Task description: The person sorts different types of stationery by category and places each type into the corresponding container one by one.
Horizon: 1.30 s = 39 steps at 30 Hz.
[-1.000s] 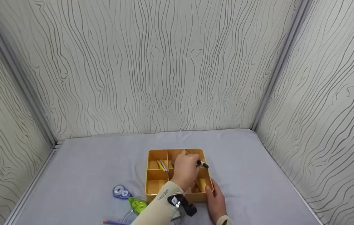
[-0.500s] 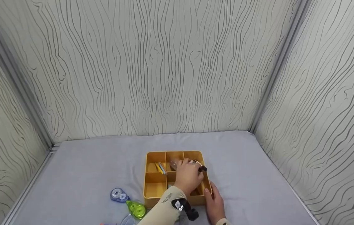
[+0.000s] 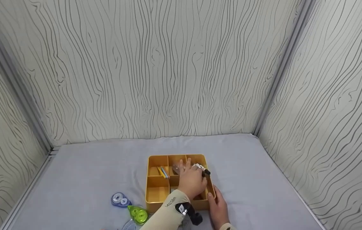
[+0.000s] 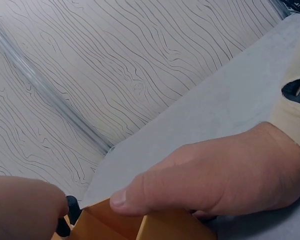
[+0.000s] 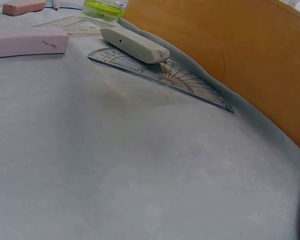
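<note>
My left hand (image 3: 191, 182) is over the right part of an orange divided box (image 3: 157, 206), two fingers stretched out and spread above the back compartments. White markers with black caps (image 3: 207, 172) lean on the right rim beside its fingers. In the left wrist view, black cap ends (image 4: 72, 209) show by that hand's fingertip. My right hand (image 3: 219, 207) grips the box's front right corner, thumb over the rim. The back middle compartment contains a clear plastic piece (image 3: 176, 168). Yellow and blue pencils (image 3: 162, 172) stand slanted in the back left one. My left hand hides part of the front compartments.
Left of the box lie a blue correction tape (image 3: 121, 200) and a green one (image 3: 138, 215). The right wrist view shows a protractor (image 5: 190, 85) under a long white eraser (image 5: 135, 45), a pink eraser (image 5: 30, 42) and a set square (image 5: 72, 22) before the box.
My left hand has moved slightly down, its fingers going from a grip on a marker to stretched and spread. The markers now rest at the right rim. My right hand keeps its hold.
</note>
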### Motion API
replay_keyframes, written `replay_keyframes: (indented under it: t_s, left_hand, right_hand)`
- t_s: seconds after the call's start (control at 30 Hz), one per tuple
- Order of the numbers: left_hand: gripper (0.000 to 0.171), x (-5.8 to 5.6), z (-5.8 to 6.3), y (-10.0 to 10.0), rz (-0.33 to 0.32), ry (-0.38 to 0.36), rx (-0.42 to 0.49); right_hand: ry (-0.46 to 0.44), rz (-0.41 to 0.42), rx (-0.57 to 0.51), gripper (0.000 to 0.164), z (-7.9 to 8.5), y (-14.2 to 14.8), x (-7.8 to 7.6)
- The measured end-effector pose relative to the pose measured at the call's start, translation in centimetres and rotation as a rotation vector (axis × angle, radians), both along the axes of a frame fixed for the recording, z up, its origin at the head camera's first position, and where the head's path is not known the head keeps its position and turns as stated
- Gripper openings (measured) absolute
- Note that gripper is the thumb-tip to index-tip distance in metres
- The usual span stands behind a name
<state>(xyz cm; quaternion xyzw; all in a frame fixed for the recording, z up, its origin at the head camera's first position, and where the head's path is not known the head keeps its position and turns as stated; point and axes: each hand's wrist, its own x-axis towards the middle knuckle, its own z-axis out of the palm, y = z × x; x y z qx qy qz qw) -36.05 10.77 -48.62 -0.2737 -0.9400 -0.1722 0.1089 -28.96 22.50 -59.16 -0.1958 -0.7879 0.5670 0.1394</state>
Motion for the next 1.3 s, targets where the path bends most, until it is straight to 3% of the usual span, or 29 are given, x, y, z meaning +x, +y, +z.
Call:
replay_keyframes:
  t_s: [0.2,0.37,0.53,0.67,0.73,0.8,0.9,0.97,1.03,1.13,1.3]
  left_hand:
    - [0.035,-0.3,1.2,-1.4,-0.008,0.066,0.093]
    - [0.020,-0.5,2.5,-4.2,-0.019,0.203,0.231]
    - [0.009,-0.6,2.8,-9.1,-0.049,0.454,0.447]
    - [0.018,-1.0,2.0,-14.0,0.054,0.525,0.518]
    - [0.020,-1.3,1.3,-16.5,0.155,0.466,0.493]
    - [0.020,-1.6,0.4,-18.7,0.272,0.346,0.446]
    - [0.022,-1.9,-1.4,-21.4,0.435,0.073,0.330]
    - [0.026,-2.1,-2.6,-22.6,0.502,-0.120,0.264]
    - [0.031,-2.3,-3.9,-23.5,0.531,-0.274,0.210]
    - [0.035,-2.4,-5.4,-24.3,0.549,-0.420,0.176]
    - [0.030,-2.3,-6.8,-24.7,0.560,-0.472,0.161]
  right_hand:
    - [-0.042,-0.002,-0.026,0.069,0.2,-0.1,-0.6]
    - [-0.072,-0.017,-0.024,0.069,0.3,0.0,-0.7]
    - [-0.047,-0.019,-0.021,0.066,-0.1,0.0,-0.5]
    - [-0.042,-0.023,-0.003,0.066,-0.2,0.1,-0.4]
    - [-0.035,-0.028,0.009,0.066,-0.1,0.1,-0.5]
    - [-0.033,-0.037,0.013,0.065,-0.2,0.2,-0.3]
    - [-0.022,-0.045,0.018,0.064,-0.3,0.2,-0.2]
    - [-0.024,-0.049,0.016,0.064,-0.3,0.2,-0.2]
    - [-0.026,-0.046,0.012,0.064,-0.2,0.2,-0.3]
    - [-0.039,-0.042,0.000,0.065,0.0,0.2,-0.5]
    - [-0.040,-0.040,0.007,0.064,-0.2,0.0,-0.5]
